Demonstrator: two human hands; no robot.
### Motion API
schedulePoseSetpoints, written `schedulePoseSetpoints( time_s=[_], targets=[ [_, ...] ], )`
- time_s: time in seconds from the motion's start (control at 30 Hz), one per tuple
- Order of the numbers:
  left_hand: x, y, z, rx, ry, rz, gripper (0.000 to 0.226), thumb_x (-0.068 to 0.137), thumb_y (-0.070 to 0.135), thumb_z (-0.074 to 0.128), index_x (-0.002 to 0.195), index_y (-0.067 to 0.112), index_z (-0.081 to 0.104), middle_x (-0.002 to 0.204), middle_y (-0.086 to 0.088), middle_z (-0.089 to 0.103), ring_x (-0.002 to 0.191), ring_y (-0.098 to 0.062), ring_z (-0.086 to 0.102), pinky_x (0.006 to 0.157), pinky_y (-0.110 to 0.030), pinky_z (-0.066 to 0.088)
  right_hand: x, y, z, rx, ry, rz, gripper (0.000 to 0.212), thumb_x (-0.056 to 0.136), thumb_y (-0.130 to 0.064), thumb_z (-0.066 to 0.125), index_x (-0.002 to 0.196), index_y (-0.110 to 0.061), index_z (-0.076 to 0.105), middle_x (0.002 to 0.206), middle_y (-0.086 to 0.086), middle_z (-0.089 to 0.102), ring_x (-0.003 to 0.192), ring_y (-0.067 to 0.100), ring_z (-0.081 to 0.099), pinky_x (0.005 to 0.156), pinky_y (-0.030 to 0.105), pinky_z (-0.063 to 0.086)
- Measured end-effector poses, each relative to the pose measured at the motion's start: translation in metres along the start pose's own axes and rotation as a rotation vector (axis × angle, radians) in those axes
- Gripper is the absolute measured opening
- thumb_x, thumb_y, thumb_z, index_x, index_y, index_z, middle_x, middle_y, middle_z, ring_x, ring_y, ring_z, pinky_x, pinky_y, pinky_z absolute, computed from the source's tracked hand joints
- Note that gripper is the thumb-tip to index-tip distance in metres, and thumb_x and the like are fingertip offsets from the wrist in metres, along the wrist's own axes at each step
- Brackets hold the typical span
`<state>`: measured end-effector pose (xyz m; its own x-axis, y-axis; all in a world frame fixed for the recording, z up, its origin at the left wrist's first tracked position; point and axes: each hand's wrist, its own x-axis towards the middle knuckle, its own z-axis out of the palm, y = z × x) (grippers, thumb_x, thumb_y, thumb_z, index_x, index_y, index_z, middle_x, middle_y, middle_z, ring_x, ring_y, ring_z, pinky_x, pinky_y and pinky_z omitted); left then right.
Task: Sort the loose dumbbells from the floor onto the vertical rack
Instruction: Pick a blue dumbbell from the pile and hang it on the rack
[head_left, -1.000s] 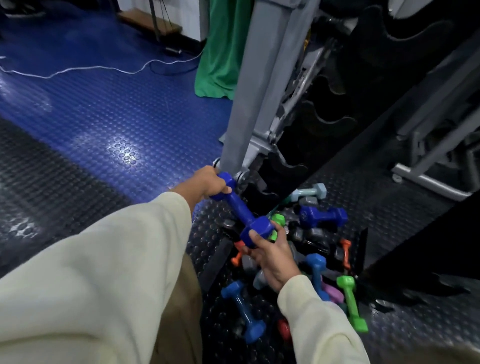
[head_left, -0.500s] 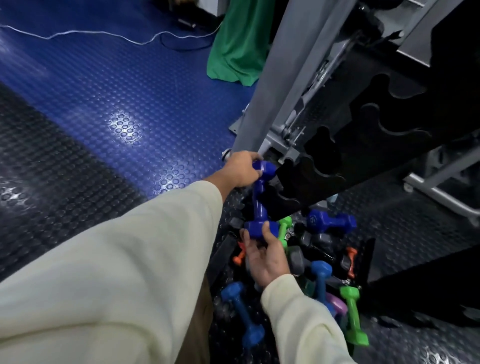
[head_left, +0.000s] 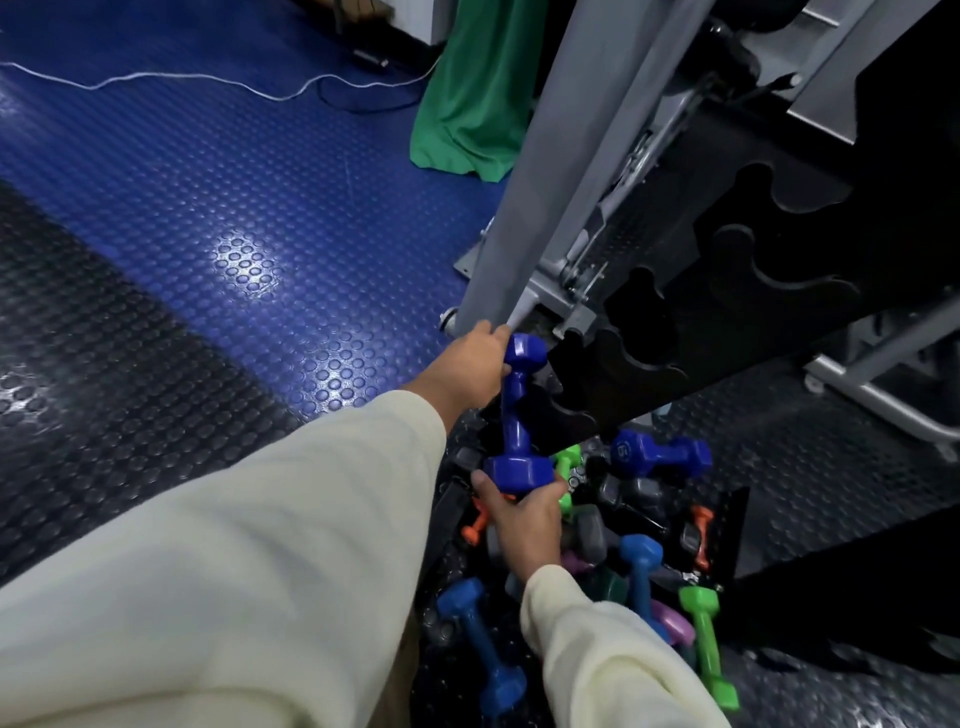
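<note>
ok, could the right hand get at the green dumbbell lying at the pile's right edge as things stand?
Probably not yet: the right hand grips the lower head of the dark blue dumbbell, so it's occupied. The green dumbbell itself lies on top, uncovered, with nothing across the path.

Long, loose cream sleeves (head_left: 270, 561) on both arms, bare hands, tan-brown trousers (head_left: 410, 670) below.

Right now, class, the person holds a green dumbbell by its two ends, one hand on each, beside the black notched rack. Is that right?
Not quite: the head view shows the held dumbbell is dark blue, not green. The left hand and right hand do hold its ends beside the black notched rack.
</note>
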<state>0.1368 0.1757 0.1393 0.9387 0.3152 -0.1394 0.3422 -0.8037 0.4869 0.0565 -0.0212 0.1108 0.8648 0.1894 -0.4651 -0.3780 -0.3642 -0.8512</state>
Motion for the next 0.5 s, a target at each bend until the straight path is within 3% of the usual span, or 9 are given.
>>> schedulePoseSetpoints(
  time_s=[0.07, 0.13, 0.2, 0.3, 0.37, 0.5],
  targets=[
    [0.003, -0.001, 0.000, -0.004, 0.007, 0.003, 0.052, 0.100, 0.022, 0.061, 0.148, 0.011, 0.042, 0.133, -0.015, 0.052, 0.118, -0.039, 0.059, 0.102, -0.048, 0.049, 0.004, -0.004, 0.008, -0.073, 0.088, 0.004, 0.069, 0.079, -0.032, 0.091, 0.117, -0.008, 0.039, 0.095, 0.004, 0.060, 0.072, 0.012, 0.057, 0.041, 0.007, 0.038],
    [0.007, -0.008, -0.001, -0.018, 0.007, -0.026, 0.042, 0.099, 0.023, 0.062, 0.138, 0.009, 0.050, 0.129, -0.017, 0.057, 0.117, -0.038, 0.060, 0.099, -0.044, 0.048, 0.007, -0.009, 0.016, -0.104, 0.173, -0.042, 0.082, 0.060, -0.051, 0.096, 0.109, -0.020, 0.039, 0.098, 0.003, 0.063, 0.080, 0.024, 0.065, 0.061, 0.022, 0.054],
    [0.012, -0.017, -0.002, -0.041, 0.008, -0.077, 0.033, 0.100, 0.023, 0.061, 0.129, 0.008, 0.056, 0.128, -0.017, 0.061, 0.118, -0.037, 0.059, 0.097, -0.041, 0.046, 0.012, -0.015, 0.020, -0.095, 0.224, -0.043, 0.088, 0.045, -0.060, 0.095, 0.103, -0.027, 0.037, 0.100, 0.002, 0.065, 0.082, 0.028, 0.068, 0.064, 0.035, 0.058],
    [0.018, -0.016, -0.002, -0.027, 0.031, -0.049, 0.034, 0.100, 0.025, 0.062, 0.129, 0.009, 0.057, 0.128, -0.015, 0.059, 0.120, -0.034, 0.057, 0.102, -0.041, 0.043, 0.021, -0.016, 0.019, -0.009, 0.141, 0.038, 0.086, 0.050, -0.051, 0.096, 0.111, -0.019, 0.045, 0.097, 0.002, 0.069, 0.079, 0.023, 0.070, 0.058, 0.032, 0.058],
    [0.020, -0.005, -0.006, -0.029, 0.052, 0.025, 0.038, 0.098, 0.026, 0.065, 0.132, 0.011, 0.058, 0.127, -0.010, 0.054, 0.117, -0.033, 0.056, 0.104, -0.043, 0.044, 0.028, -0.007, 0.016, 0.248, 0.025, 0.114, 0.086, 0.053, -0.042, 0.096, 0.122, -0.010, 0.055, 0.096, 0.009, 0.076, 0.072, 0.021, 0.071, 0.061, 0.037, 0.060],
    [0.027, 0.008, -0.011, -0.008, 0.087, 0.133, 0.036, 0.091, 0.025, 0.072, 0.125, 0.016, 0.064, 0.119, -0.007, 0.052, 0.109, -0.032, 0.060, 0.096, -0.044, 0.048, 0.031, 0.005, 0.013, 0.613, -0.128, 0.230, 0.067, 0.083, -0.016, 0.084, 0.140, 0.000, 0.052, 0.120, 0.025, 0.073, 0.085, 0.026, 0.070, 0.066, 0.032, 0.059]
  ],
)
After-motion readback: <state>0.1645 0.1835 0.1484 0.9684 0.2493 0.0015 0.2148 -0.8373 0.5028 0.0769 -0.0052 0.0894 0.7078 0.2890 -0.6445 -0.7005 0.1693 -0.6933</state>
